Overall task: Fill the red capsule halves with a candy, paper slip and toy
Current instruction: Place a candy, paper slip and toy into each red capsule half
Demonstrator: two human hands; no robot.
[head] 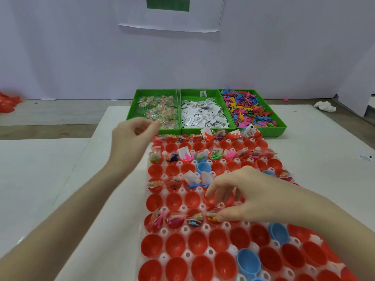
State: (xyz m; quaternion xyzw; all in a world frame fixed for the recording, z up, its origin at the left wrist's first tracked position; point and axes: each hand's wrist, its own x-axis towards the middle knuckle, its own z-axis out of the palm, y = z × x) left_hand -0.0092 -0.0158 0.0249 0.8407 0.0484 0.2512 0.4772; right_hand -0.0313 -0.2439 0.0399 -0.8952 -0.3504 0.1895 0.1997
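Observation:
A white holder tray (183, 207) carries rows of red capsule halves (175, 244); some rows hold candy, slips and toys, others are hollow. My right hand (243, 197) is low over the middle rows, thumb and fingers pressing a candy packet and orange toy (213, 216) into a red half. My left hand (134, 136) hovers with loosely curled fingers near the front of the candy bin (156, 110); nothing shows in it. Paper slips fill the middle green bin (203, 115), and coloured toys fill the right bin (249, 108).
A few blue halves (248, 262) sit among the red ones. Spare red halves (8, 103) lie at the far left by the wall. A crumpled white tissue (324, 106) lies at the far right. White boards cover the table.

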